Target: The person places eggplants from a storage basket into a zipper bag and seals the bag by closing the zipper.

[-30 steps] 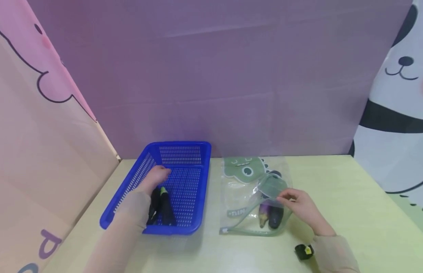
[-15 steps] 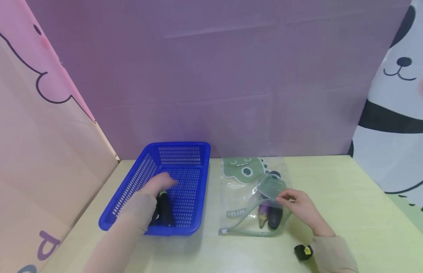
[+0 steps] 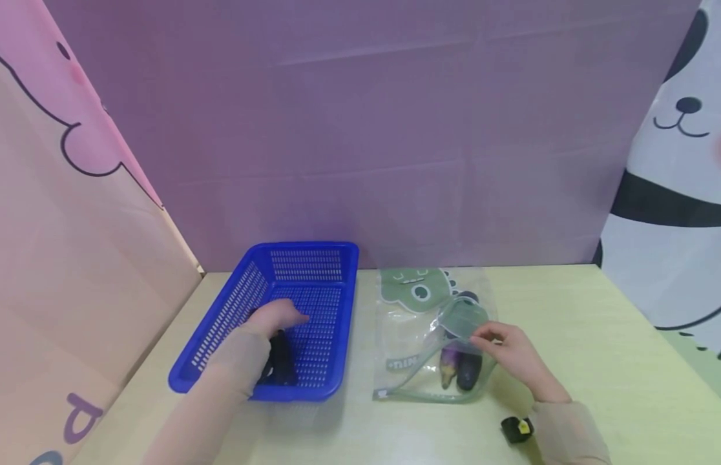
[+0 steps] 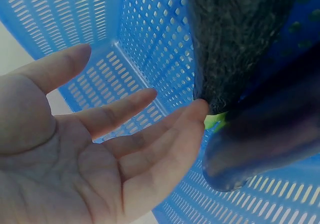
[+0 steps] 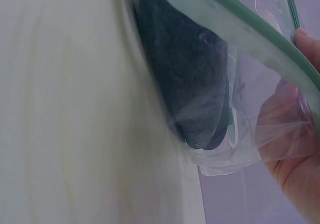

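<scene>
My left hand (image 3: 276,316) is inside the blue plastic basket (image 3: 351,310), palm turned and fingers extended. In the left wrist view, a fingertip meets the tapered end of a dark, rough-skinned vegetable (image 4: 235,43). Beside it lies a glossy purple eggplant (image 4: 265,139), with a bit of light green between the two. My right hand (image 3: 517,355) pinches the green-edged mouth of a clear zip bag (image 3: 404,336) and holds it raised. Inside the bag are a purple vegetable (image 3: 449,367) with a pale brownish end and a dark oblong one (image 3: 470,371).
A small black object with a yellow mark (image 3: 516,429) sits by the right sleeve. The light wooden table (image 3: 570,336) meets a purple backdrop (image 3: 395,161) at its far edge. Printed panels flank both sides.
My left hand has come down and toward the right inside the basket, over the dark vegetables. The right hand keeps its pinch on the bag's mouth.
</scene>
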### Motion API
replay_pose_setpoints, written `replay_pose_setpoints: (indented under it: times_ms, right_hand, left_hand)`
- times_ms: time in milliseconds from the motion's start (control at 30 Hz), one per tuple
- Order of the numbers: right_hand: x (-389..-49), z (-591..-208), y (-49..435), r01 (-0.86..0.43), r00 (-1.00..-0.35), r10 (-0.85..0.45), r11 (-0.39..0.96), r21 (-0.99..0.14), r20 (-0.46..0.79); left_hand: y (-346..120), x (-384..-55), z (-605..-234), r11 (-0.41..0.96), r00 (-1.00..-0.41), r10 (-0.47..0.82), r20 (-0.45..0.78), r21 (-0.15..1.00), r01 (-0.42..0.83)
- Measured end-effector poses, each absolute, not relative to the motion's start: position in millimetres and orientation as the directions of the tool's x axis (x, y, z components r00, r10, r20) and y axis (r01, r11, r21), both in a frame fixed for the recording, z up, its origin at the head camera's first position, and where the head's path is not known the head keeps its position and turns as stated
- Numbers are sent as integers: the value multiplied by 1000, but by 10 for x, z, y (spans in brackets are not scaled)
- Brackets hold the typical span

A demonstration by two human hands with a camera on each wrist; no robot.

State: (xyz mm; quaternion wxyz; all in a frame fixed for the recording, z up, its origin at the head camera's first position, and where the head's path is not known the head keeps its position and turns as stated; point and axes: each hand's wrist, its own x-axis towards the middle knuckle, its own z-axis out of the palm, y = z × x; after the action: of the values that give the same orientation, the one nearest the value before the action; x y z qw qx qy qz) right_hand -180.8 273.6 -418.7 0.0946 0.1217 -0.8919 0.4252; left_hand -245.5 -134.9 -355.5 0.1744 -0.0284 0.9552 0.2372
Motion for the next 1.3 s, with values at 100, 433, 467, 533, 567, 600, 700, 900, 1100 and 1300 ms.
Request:
replay_pose_setpoints:
  times_ms: [100, 433, 467, 533, 567, 600, 700, 900, 1100, 1300]
  right_hand:
    - [-1812, -4186, 2740, -300, -952, -141, 604, -738, 271]
    - [-1833, -4187, 2739, -289, -956, -139, 606, -741, 259]
    - [-1832, -4186, 2738, -288, -956, -138, 606, -741, 258]
    - [-1832, -4187, 2737, -285, -957, -136, 609, -740, 257]
    - [-1830, -4188, 2736, -285, -957, -137, 611, -739, 256]
    - [-1829, -4189, 2737, -284, -957, -137, 613, -738, 255]
    - [-1827, -4191, 2738, -283, -958, -137, 614, -736, 253]
    - [-1826, -4191, 2738, -290, -956, -139, 609, -738, 260]
    - [-1826, -4200, 2745, -294, -954, -139, 600, -744, 265]
    - [-1821, -4204, 2747, -294, -954, -138, 598, -746, 266]
  left_hand:
    - [-1364, -2462, -3561, 881, -939, 27, -343, 451, -139]
    - [-1401, -2466, -3567, 855, -945, 26, -326, 496, -148]
    - [-1401, -2461, -3565, 846, -943, 26, -331, 510, -156]
    - [-1400, -2457, -3562, 833, -942, 28, -335, 529, -163]
    - [-1400, -2456, -3559, 826, -941, 31, -336, 539, -166]
    - [-1399, -2454, -3557, 823, -941, 31, -336, 542, -166]
    - [-1405, -2451, -3552, 823, -943, 31, -330, 544, -163]
    - [-1421, -2451, -3545, 834, -944, 47, -325, 534, -143]
    - [-1426, -2482, -3578, 867, -944, 22, -330, 476, -146]
    - [-1417, -2505, -3617, 861, -920, 18, -391, 474, -184]
